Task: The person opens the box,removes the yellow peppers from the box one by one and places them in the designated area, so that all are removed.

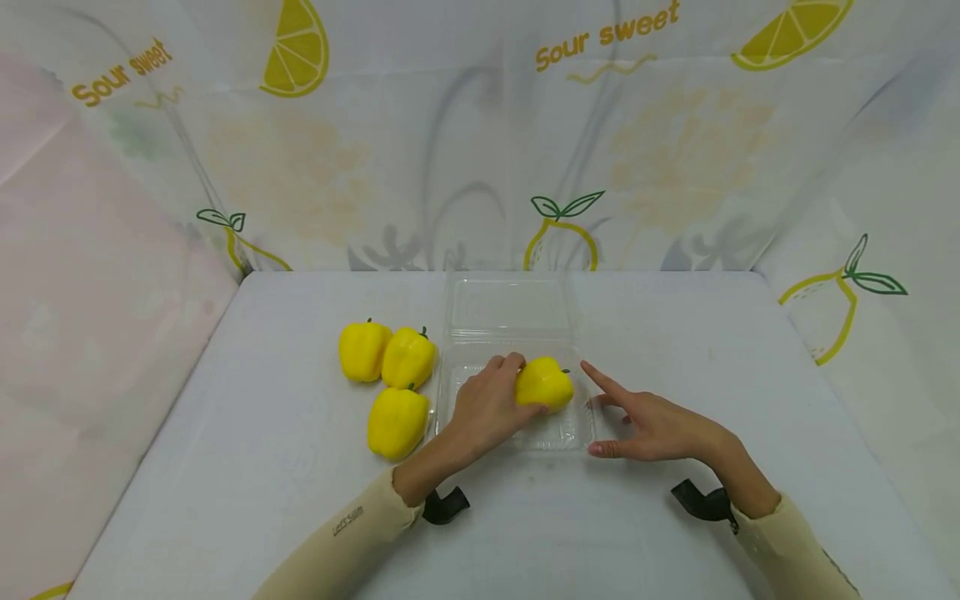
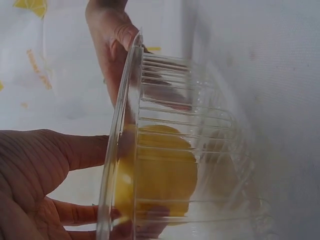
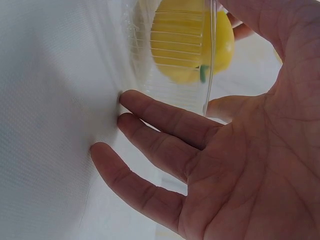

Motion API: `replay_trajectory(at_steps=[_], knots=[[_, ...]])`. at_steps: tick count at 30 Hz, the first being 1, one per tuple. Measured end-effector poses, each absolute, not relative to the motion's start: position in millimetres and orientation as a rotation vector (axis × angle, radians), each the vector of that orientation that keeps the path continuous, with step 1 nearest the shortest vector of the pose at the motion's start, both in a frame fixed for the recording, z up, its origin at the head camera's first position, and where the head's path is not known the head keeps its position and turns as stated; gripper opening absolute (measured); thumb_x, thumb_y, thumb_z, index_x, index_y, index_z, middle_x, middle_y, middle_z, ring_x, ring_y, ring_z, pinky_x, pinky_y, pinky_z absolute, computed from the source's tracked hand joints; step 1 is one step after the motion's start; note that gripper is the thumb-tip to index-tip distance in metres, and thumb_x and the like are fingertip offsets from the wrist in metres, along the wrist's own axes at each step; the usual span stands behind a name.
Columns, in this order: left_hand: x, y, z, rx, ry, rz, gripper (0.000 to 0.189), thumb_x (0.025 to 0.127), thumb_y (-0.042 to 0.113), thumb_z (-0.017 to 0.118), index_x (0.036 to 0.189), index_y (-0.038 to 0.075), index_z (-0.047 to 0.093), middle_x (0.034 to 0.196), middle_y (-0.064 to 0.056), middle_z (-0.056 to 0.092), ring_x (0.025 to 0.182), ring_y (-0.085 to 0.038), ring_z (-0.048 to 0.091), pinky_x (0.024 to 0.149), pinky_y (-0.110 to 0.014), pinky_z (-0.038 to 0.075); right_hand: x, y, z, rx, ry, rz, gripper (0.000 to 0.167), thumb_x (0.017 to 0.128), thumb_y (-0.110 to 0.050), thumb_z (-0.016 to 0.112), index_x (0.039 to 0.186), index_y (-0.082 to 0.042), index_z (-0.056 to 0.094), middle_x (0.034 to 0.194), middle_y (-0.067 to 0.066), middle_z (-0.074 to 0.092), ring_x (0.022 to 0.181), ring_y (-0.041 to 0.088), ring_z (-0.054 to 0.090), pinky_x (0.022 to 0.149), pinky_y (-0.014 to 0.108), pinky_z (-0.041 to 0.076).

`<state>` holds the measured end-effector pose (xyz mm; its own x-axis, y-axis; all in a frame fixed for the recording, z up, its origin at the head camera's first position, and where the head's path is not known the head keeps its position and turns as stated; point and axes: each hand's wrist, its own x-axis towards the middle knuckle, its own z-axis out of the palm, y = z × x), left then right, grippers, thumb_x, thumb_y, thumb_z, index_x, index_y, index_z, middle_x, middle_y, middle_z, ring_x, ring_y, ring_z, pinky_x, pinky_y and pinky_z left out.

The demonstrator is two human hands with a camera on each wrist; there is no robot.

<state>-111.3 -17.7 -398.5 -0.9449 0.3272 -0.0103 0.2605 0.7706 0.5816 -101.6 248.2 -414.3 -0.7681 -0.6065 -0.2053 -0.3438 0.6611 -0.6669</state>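
My left hand (image 1: 487, 400) grips a yellow bell pepper (image 1: 543, 385) between thumb and fingers, inside the base of a clear plastic clamshell box (image 1: 555, 437). The left wrist view shows that pepper (image 2: 165, 172) through the box's ribbed wall. At the box's right side is my right hand (image 1: 656, 425), its index finger and thumb spread along the rim. In the right wrist view, the other fingers (image 3: 165, 117) reach down to the white table, relaxed and holding nothing. The pepper's green stem faces right.
Three more yellow bell peppers (image 1: 397, 422) sit left of the box. Its clear lid (image 1: 512, 304) lies folded back toward the rear. A black curved piece (image 1: 705, 500) shows by the right wrist, and another (image 1: 446, 506) by the left. A lemon-printed cloth (image 1: 480, 142) hangs behind the table.
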Motion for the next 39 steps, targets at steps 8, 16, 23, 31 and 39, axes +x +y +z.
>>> replay_trajectory(at_steps=[8, 16, 23, 31, 39], knots=[[-107, -23, -398, 0.473, 2.861, 0.919, 0.062, 0.081, 0.04, 0.081, 0.127, 0.007, 0.057, 0.115, -0.011, 0.061, 0.089, -0.023, 0.06, 0.082, -0.04, 0.05, -101, 248, -415, -0.745, 2.473, -0.859, 0.107, 0.084, -0.056, 0.071, 0.159, -0.021, 0.004, 0.136, 0.014, 0.057, 0.104, 0.028, 0.061, 0.089, 0.051, 0.049], [-103, -30, -396, 0.418, 2.863, 0.911, 0.062, 0.08, 0.043, 0.081, 0.125, 0.008, 0.057, 0.114, -0.011, 0.062, 0.088, -0.023, 0.059, 0.08, -0.039, 0.049, -100, 248, -413, -0.726, 2.46, -0.865, 0.107, 0.084, -0.056, 0.072, 0.159, -0.024, 0.003, 0.135, 0.012, 0.057, 0.098, 0.028, 0.063, 0.089, 0.053, 0.048], [-100, -37, -394, 0.385, 2.877, 0.918, 0.063, 0.08, 0.045, 0.08, 0.125, 0.008, 0.057, 0.113, -0.011, 0.061, 0.085, -0.022, 0.058, 0.076, -0.037, 0.049, -100, 248, -413, -0.723, 2.462, -0.865, 0.107, 0.084, -0.056, 0.071, 0.159, -0.025, 0.003, 0.135, 0.012, 0.057, 0.098, 0.028, 0.063, 0.089, 0.053, 0.048], [-97, -44, -394, 0.375, 2.896, 0.929, 0.063, 0.08, 0.045, 0.081, 0.126, 0.008, 0.056, 0.113, -0.011, 0.061, 0.082, -0.02, 0.057, 0.073, -0.034, 0.049, -100, 248, -413, -0.722, 2.46, -0.869, 0.107, 0.084, -0.056, 0.072, 0.159, -0.023, 0.003, 0.135, 0.012, 0.057, 0.1, 0.029, 0.063, 0.089, 0.053, 0.048], [-95, -49, -392, 0.364, 2.914, 0.966, 0.062, 0.08, 0.045, 0.081, 0.123, 0.008, 0.056, 0.11, -0.009, 0.06, 0.079, -0.019, 0.055, 0.071, -0.032, 0.048, -101, 248, -413, -0.735, 2.457, -0.876, 0.106, 0.084, -0.055, 0.072, 0.159, -0.024, 0.003, 0.135, 0.012, 0.057, 0.1, 0.028, 0.062, 0.089, 0.053, 0.048]])
